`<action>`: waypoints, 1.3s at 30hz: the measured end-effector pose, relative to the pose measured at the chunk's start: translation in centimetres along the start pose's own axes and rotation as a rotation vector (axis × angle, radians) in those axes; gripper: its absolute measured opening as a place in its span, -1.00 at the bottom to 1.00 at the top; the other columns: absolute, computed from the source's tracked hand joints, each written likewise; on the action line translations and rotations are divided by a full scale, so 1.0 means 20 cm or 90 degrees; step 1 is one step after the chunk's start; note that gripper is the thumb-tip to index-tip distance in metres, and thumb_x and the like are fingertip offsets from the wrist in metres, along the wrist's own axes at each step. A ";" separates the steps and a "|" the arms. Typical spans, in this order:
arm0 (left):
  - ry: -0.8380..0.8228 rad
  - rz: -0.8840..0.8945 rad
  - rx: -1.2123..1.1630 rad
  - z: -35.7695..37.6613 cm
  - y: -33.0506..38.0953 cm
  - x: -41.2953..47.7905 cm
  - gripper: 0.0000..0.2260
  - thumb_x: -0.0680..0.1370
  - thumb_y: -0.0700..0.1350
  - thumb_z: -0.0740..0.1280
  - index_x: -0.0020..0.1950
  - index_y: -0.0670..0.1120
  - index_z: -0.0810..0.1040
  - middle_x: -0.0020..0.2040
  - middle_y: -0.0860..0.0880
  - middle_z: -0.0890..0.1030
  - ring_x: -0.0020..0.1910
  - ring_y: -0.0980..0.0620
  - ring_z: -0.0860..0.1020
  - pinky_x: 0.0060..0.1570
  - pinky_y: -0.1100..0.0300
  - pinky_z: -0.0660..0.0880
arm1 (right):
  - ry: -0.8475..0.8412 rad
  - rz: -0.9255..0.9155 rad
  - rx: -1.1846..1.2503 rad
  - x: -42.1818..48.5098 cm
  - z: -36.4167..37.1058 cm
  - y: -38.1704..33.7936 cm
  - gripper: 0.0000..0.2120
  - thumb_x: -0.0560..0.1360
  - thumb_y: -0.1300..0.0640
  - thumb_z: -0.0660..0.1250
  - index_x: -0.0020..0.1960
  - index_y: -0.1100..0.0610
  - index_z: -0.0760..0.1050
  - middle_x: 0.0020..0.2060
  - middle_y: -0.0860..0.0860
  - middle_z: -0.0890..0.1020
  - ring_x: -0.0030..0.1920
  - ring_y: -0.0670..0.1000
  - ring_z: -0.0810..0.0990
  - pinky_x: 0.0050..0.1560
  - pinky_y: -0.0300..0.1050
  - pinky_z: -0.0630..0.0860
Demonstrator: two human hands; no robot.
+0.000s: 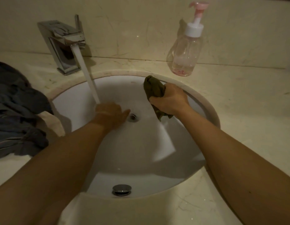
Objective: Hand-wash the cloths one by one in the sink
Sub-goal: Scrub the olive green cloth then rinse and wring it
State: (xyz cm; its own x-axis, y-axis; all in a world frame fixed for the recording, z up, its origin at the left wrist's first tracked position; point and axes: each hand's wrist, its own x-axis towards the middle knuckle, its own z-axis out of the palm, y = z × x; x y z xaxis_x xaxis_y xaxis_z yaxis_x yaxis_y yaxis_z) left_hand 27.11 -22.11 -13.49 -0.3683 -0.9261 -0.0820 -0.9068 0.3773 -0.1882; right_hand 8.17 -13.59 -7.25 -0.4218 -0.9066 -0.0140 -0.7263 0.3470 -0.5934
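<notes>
the right hand (169, 102) is clenched round a bunched olive-green cloth (153, 88), holding it over the right side of the white sink (76, 101), with cloth sticking out above and below the fist. the left hand (111, 113) holds nothing and lies with fingers straight under the stream of water (88, 73) running from the chrome tap (63, 46), its fingertips just beside the drain (133, 117). a heap of dark blue-grey cloths (16, 114) lies on the marble surface (246, 103) left of the sink, and a clear pump bottle (185, 51) stands behind the sink on the right.
</notes>
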 end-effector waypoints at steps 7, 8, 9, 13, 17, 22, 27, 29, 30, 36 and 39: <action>-0.017 0.405 -0.104 0.00 0.35 -0.10 -0.28 0.59 0.41 -0.02 0.62 0.02 0.06 0.61 -0.06 0.14 0.57 -0.07 0.14 0.52 -0.14 0.06 | 0.007 -0.009 0.017 0.01 0.00 0.01 -0.71 0.44 -0.11 0.46 0.04 0.04 0.56 -0.14 0.05 0.66 -0.14 0.08 0.64 -0.18 -0.04 0.62; -0.032 0.464 -0.110 0.01 0.37 -0.10 -0.28 0.59 0.42 -0.03 0.64 0.05 0.01 0.64 -0.02 0.07 0.60 -0.03 0.05 0.54 -0.14 -0.04 | 0.004 -0.014 0.018 0.00 0.00 0.01 -0.72 0.45 -0.11 0.46 0.04 0.04 0.55 -0.15 0.03 0.65 -0.15 0.05 0.63 -0.23 -0.09 0.57; -0.041 0.511 -0.121 0.03 0.39 -0.11 -0.29 0.59 0.42 -0.03 0.64 0.09 -0.01 0.65 0.02 0.03 0.61 0.00 0.00 0.54 -0.15 -0.09 | 0.000 -0.020 0.019 0.00 0.00 0.01 -0.73 0.47 -0.10 0.46 0.04 0.04 0.54 -0.16 0.02 0.64 -0.17 0.02 0.61 -0.26 -0.12 0.53; -0.049 0.469 -0.127 0.04 0.31 -0.07 -0.32 0.58 0.41 0.03 0.63 0.13 0.06 0.63 0.04 0.09 0.58 -0.05 0.10 0.51 -0.11 0.08 | -0.016 -0.028 0.025 0.00 0.00 0.01 -0.75 0.48 -0.09 0.46 0.00 0.02 0.50 -0.17 0.01 0.62 -0.16 0.02 0.62 -0.24 -0.11 0.54; -0.047 0.132 -0.122 0.02 0.01 -0.01 -0.44 0.64 0.28 0.11 0.49 -0.06 0.35 0.50 -0.13 0.33 0.44 -0.17 0.35 0.36 -0.05 0.33 | -0.030 -0.029 -0.002 0.00 0.01 0.00 -0.75 0.45 -0.11 0.47 -0.05 0.03 0.51 -0.20 0.01 0.63 -0.21 0.01 0.62 -0.34 -0.17 0.45; -0.052 0.002 -0.017 0.03 -0.09 -0.02 -0.52 0.71 0.17 -0.05 0.34 -0.08 0.49 0.38 -0.12 0.50 0.36 -0.16 0.46 0.33 -0.01 0.36 | -0.027 -0.031 -0.022 -0.01 0.01 -0.01 -0.74 0.44 -0.13 0.46 -0.10 0.02 0.49 -0.20 0.01 0.62 -0.21 0.03 0.62 -0.33 -0.16 0.47; 0.031 0.151 -0.006 0.01 0.13 -0.03 -0.48 0.65 0.25 0.04 0.44 -0.09 0.33 0.41 -0.16 0.39 0.32 -0.19 0.41 0.23 -0.06 0.37 | -0.018 -0.042 0.002 -0.01 0.00 0.00 -0.73 0.44 -0.13 0.48 -0.03 0.03 0.53 -0.21 0.00 0.63 -0.20 0.02 0.63 -0.32 -0.16 0.47; 0.060 0.250 -0.025 0.01 0.22 -0.05 -0.43 0.64 0.28 0.02 0.49 -0.07 0.27 0.43 -0.15 0.35 0.34 -0.17 0.38 0.28 -0.08 0.33 | -0.010 -0.050 0.016 0.00 0.00 0.00 -0.74 0.45 -0.11 0.48 -0.02 0.02 0.52 -0.21 -0.01 0.62 -0.20 0.00 0.61 -0.33 -0.18 0.46; 0.051 0.307 -0.055 0.01 0.26 -0.06 -0.40 0.63 0.30 0.01 0.53 -0.05 0.24 0.47 -0.13 0.33 0.39 -0.15 0.35 0.34 -0.08 0.29 | -0.006 -0.052 0.020 0.00 0.00 0.01 -0.75 0.45 -0.10 0.48 -0.02 0.01 0.51 -0.20 -0.01 0.62 -0.20 -0.01 0.61 -0.31 -0.17 0.47; -0.031 0.493 -0.121 0.03 0.38 -0.11 -0.35 0.61 0.38 -0.01 0.60 0.05 0.14 0.57 -0.06 0.27 0.49 -0.13 0.31 0.42 -0.11 0.27 | -0.012 -0.068 0.007 0.01 0.02 0.01 -0.74 0.43 -0.12 0.48 -0.06 0.00 0.49 -0.20 -0.01 0.61 -0.17 0.00 0.60 -0.25 -0.12 0.50; -0.023 0.343 -0.068 0.04 0.21 -0.05 -0.42 0.64 0.31 -0.02 0.59 0.04 0.18 0.58 -0.06 0.21 0.51 -0.15 0.26 0.39 -0.14 0.31 | -0.013 -0.070 -0.013 0.00 0.01 0.00 -0.76 0.43 -0.11 0.48 -0.11 -0.03 0.46 -0.23 -0.02 0.61 -0.21 0.00 0.62 -0.32 -0.16 0.49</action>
State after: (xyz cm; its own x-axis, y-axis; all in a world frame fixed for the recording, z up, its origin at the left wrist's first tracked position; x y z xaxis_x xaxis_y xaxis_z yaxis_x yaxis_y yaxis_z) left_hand 23.88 -19.69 -15.00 -0.7809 -0.6002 -0.1730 -0.6079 0.7939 -0.0102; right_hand 8.25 -13.65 -7.41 -0.3280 -0.9441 0.0330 -0.7783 0.2503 -0.5759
